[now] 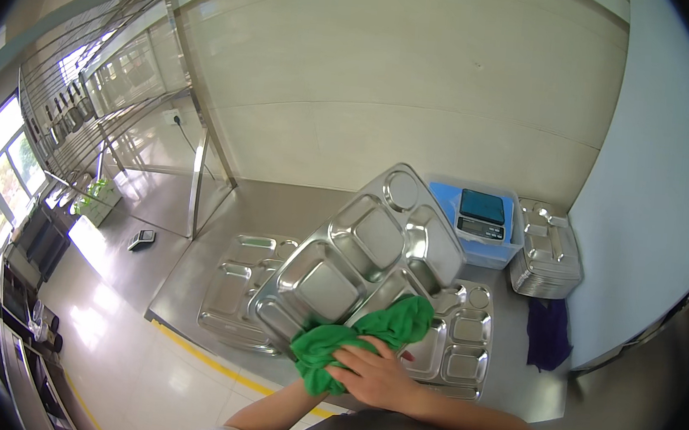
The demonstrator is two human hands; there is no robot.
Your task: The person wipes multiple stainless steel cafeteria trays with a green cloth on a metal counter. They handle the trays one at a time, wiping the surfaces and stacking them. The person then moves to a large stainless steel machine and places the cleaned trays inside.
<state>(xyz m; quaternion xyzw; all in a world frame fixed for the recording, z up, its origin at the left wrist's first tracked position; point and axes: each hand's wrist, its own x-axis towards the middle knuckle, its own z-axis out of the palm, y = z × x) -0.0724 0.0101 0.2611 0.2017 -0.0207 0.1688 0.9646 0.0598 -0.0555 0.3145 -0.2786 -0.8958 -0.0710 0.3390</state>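
A stainless-steel compartment tray (372, 249) is tilted at an angle above other trays. Green cloth (396, 322) lies bunched over its near edge and lower corner. My right hand (373, 373) grips the cloth by that edge, fingers curled over it. My left forearm reaches up to the cloth from below, but the cloth and tray hide my left hand, so its hold cannot be seen. A reddish fingertip shows just beyond my right hand; whose hand it belongs to is unclear. Beneath, to the left, sits a stack of trays (231, 291); to the right lie more trays (469, 339).
Near the wall stands a plastic bin (490, 254) with a digital scale (481, 212) on top. Beside it are stacked trays (546, 253) and a purple cloth (547, 334). A wire rack (67, 126) with hanging utensils and a small device (142, 239) are at left.
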